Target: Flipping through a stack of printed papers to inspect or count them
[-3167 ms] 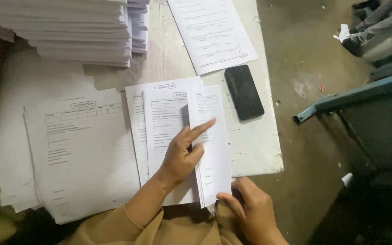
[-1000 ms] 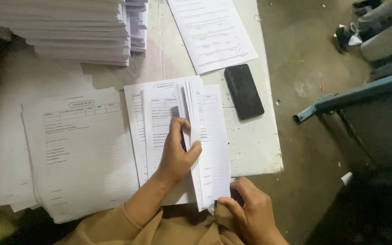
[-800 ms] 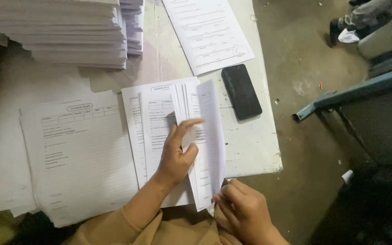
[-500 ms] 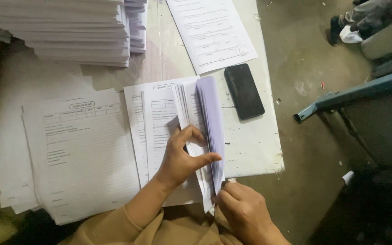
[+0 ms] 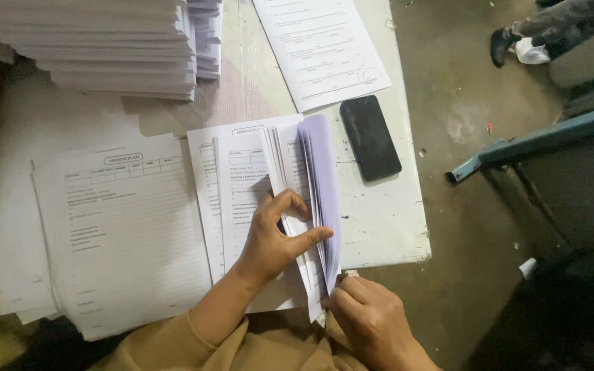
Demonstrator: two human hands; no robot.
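The left hand [image 5: 273,240] pinches some raised sheets of the paper bundle [image 5: 304,206] on the table [image 5: 393,227], the right hand [image 5: 369,319] grips its near corner just below; better fan slowly, thumb separating one sheet.
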